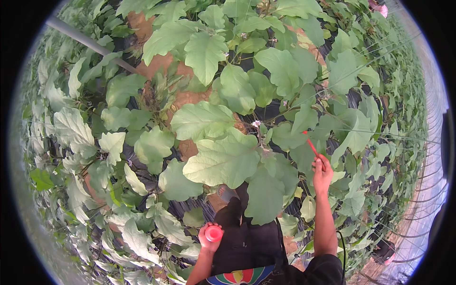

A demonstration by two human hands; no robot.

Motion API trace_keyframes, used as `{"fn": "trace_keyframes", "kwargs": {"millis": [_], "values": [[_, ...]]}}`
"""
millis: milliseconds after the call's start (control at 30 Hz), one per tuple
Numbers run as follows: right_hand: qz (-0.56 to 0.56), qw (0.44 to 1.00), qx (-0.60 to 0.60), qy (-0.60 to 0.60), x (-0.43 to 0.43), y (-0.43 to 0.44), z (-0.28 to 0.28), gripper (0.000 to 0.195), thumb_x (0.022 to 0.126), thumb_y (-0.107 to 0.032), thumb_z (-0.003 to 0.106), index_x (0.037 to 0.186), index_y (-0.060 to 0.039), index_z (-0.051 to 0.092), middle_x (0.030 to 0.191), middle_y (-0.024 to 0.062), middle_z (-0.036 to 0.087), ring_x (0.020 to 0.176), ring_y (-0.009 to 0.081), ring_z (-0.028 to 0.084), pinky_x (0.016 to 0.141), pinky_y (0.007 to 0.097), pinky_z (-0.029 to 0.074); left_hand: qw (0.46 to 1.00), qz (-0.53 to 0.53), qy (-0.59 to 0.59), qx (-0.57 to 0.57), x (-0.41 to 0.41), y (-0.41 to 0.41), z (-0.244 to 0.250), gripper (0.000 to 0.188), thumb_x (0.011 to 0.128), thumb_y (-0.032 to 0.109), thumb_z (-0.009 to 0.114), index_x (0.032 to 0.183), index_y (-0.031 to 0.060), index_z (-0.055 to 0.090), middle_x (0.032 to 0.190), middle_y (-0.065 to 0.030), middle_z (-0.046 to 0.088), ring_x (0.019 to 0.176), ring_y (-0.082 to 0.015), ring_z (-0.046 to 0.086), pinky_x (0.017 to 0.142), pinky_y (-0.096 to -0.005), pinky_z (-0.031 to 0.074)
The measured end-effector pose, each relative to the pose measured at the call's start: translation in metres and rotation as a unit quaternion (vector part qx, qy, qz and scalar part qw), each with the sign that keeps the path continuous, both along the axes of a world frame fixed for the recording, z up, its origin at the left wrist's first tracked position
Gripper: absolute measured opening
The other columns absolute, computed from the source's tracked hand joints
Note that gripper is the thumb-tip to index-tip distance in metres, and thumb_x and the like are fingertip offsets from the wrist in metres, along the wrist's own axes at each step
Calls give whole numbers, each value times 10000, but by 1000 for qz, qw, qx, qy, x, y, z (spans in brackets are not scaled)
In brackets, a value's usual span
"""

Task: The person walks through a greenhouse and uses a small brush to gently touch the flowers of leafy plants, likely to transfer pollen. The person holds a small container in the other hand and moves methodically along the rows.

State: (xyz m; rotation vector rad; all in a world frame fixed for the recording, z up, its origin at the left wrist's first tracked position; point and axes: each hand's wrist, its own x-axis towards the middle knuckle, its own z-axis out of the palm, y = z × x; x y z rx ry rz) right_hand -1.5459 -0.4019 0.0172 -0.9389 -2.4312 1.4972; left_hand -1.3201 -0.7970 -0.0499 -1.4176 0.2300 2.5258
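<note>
My left hand (210, 238) holds a small round container with bright pink-red contents (213, 233) upright, low in the view beside my dark trousers. Farther right and higher, my right hand (322, 171) grips a thin red stick (311, 144) between thumb and fingers. The stick's tip points up and left, close to eggplant leaves. Left of the tip, a pale purple eggplant flower (256, 123) sits on a stem above a large leaf (224, 160). Whether the stick's tip touches anything cannot be told.
Dense eggplant plants surround me, with thin strings (384, 133) running among them at the right. A grey pole (89, 42) slants in at the upper left. Reddish soil (187, 98) and black plastic mulch (267, 110) show between leaves. A ribbed greenhouse wall (433, 149) curves along the right.
</note>
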Motion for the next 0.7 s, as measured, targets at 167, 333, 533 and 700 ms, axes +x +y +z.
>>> {"fn": "trace_keyframes", "kwargs": {"millis": [167, 333, 533, 700], "values": [[6, 996, -74, -42, -46, 15, -27, 340, 946, -194, 577, 1210, 21, 585, 1002, 52, 664, 845, 100, 609, 721, 243, 504, 999, 38, -8, -2, -27, 9, -1, 171, 873, 241, 507, 868, 88, 583, 891, -107, 639, 880, -299, 612, 769, -458, 494], [41, 985, -154, -65, -72, -3, -82, 269, 922, -131, 583, 1147, 12, 620, 917, 36, 670, 826, 91, 619, 702, 244, 510, 1000, 20, 1, -22, -61, 28, 8, 169, 856, 245, 514, 867, 88, 577, 885, -107, 636, 879, -305, 607, 779, -470, 488], [132, 987, -88, 26, -80, -10, -143, 261, 872, -87, 586, 1108, 16, 623, 1045, 102, 668, 948, 196, 628, 852, 324, 493, 998, -2, -27, -56, -89, 55, 15, 216, 855, 295, 534, 850, 95, 616, 888, -88, 645, 851, -283, 609, 751, -423, 480], [288, 947, 123, -69, -76, 6, -165, 294, 806, -175, 648, 1064, -35, 637, 1120, 153, 641, 1087, 343, 566, 976, 420, 422, 997, 8, -65, -46, -99, 69, 6, 220, 871, 279, 504, 914, 82, 594, 896, -114, 645, 861, -306, 624, 781, -479, 494]]}}
